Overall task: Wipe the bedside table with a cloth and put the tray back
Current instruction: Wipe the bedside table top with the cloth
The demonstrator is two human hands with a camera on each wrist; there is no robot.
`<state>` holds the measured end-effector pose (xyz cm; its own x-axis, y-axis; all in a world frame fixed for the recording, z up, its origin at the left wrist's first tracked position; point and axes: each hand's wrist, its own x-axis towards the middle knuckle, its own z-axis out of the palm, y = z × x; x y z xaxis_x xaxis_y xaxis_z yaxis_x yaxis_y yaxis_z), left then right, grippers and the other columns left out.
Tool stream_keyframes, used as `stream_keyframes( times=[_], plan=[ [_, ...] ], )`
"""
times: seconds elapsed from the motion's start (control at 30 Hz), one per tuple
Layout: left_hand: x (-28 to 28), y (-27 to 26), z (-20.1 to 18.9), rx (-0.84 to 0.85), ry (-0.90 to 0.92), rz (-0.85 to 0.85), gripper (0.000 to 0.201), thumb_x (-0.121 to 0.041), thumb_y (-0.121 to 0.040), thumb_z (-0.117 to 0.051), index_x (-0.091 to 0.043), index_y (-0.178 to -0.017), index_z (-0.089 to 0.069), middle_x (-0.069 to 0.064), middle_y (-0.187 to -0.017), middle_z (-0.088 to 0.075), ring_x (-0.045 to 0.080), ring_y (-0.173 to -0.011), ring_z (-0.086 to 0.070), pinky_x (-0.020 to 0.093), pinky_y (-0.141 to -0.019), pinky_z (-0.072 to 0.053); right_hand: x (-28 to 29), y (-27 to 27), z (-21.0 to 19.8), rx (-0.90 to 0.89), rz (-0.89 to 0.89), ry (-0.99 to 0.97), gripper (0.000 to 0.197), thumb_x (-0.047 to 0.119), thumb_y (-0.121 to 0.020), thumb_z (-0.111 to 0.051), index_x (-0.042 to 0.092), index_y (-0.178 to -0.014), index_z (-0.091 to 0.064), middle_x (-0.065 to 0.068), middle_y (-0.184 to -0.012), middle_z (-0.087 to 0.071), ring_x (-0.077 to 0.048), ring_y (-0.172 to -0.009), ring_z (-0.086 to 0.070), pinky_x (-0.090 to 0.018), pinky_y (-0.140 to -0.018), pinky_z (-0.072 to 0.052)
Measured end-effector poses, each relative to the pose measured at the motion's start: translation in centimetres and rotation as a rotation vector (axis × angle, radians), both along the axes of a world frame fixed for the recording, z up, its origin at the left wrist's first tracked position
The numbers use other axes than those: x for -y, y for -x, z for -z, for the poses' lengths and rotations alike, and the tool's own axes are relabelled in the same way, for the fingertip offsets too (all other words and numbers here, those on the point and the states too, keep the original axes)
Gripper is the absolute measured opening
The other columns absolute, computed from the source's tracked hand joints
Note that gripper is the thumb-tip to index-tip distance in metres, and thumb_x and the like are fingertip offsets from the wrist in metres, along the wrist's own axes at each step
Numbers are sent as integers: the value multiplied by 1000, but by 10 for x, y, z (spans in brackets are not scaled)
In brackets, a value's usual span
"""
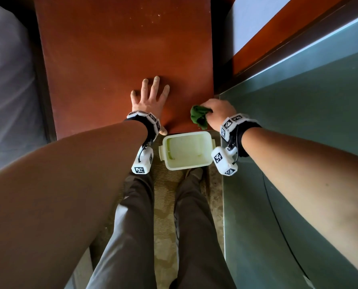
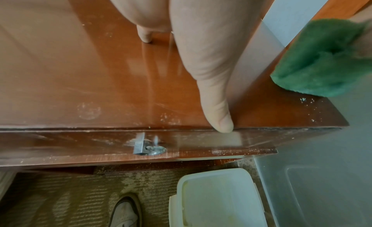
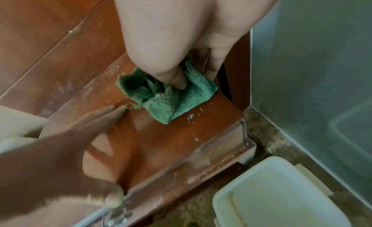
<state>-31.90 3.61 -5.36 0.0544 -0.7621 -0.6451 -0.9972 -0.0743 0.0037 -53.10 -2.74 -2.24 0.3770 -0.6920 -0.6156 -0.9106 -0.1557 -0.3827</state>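
My hands first: left hand lies flat w/ fingers spread on the worktop, thumb at the front edge, holding nothing; right hand has fingers curled round a bunched green cloth, pressing it onto the near right corner of the top.

Biggest to smallest after that: the red-brown worktop fills the head view, a bed to its left, a grey-green wall panel to its right; on the carpet below the front edge sits the pale tray, just in front of my shoes, well off the top; smallest, white crumbs beside the cloth at the corner.

I judge the wiping is under way, tray return not yet begun. To do it well: keep the cloth flat, not balled; sweep the specks from back to front; catch them at the edge vs. flicking them onto the carpet; left hand braces, then lifts clear so its patch gets wiped too; mind the corner by the wall panel.
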Motion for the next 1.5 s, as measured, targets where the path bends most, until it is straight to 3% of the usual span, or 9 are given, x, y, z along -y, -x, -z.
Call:
stream_keyframes(
  times=[0.3, 0.4, 0.47, 0.6, 0.73, 0.9, 1.13, 1.33, 1.5],
  plan=[
    [1, 1, -3, -4, -3, 0, 152, -66, -44, -85, -28, -151, 15, 6, -157, 27, 37, -146, 15, 64, -113, -13, -33, 19, -11, -222, -214, -140, 35, 13, -86, -51, 28, -112, -70, -3, -116, -69, -29, -100, -65, -32, -88, -54],
    [3, 1, -5, -17, -26, -9, 151, -61, -45, -88, -27, -152, 12, 7, -157, 26, 38, -146, 13, 63, -112, -15, -30, 16, -18, -192, -145, -157, 28, 15, -87, -51, 24, -102, -72, -2, -99, -71, -27, -88, -64, -25, -68, -48],
    [7, 1, -11, -42, -44, -35, 144, -55, -49, -90, -28, -152, 6, 6, -158, 21, 38, -146, 9, 62, -112, -19, -25, 10, -22, -135, -52, -178, 25, 17, -86, -51, 24, -98, -71, -1, -95, -71, -26, -89, -65, -25, -69, -47],
    [22, -4, -38, -182, -79, -121, 102, -46, -68, -83, -21, -147, -25, 5, -158, -7, 34, -143, -12, 58, -107, -33, -14, -15, -34, -9, 101, -182, 31, 13, -86, -51, 24, -108, -70, 1, -98, -69, -20, -88, -62, -21, -72, -41],
    [39, -22, -61, -280, -143, -199, 78, -28, -83, -74, -17, -148, -33, 9, -149, -40, 31, -134, -42, 41, -104, -43, -1, -48, -46, 140, 312, -218, 19, 6, -84, -54, 15, -90, -70, -4, -82, -67, -21, -79, -61, -21, -58, -43],
    [41, -55, -78, -593, -95, -514, 53, -18, -91, -62, -18, -142, -46, 7, -135, -57, 25, -119, -57, 34, -95, -50, 14, -92, -56, 319, 573, -341, 35, -4, -79, -55, 17, -105, -66, -15, -104, -67, -33, -99, -64, -46, -88, -55],
    [39, -95, -75, -1129, -137, -1221, 30, -16, -98, -51, -12, -126, -59, 14, -105, -66, 24, -88, -65, 33, -73, -57, 23, -146, -53, 500, 935, -583, 36, -9, -83, -48, 12, -110, -61, -21, -110, -64, -35, -97, -62, -43, -74, -56],
    [36, -131, -71, -1199, -165, -1297, 45, -49, -86, -66, -7, -103, -66, 14, -98, -73, 27, -87, -71, 36, -75, -59, 19, -184, -53, 455, 851, -656, 26, -6, -86, -47, 3, -109, -58, -25, -108, -61, -33, -89, -62, -36, -67, -55],
    [42, -161, -78, -1090, -144, -1168, 25, -33, -87, -70, -10, -92, -64, 9, -86, -71, 14, -61, -70, 28, -63, -60, 24, -212, -52, 456, 784, -556, 45, -4, -88, -48, 15, -128, -54, -16, -116, -63, -35, -104, -61, -41, -75, -55]
  ],
)
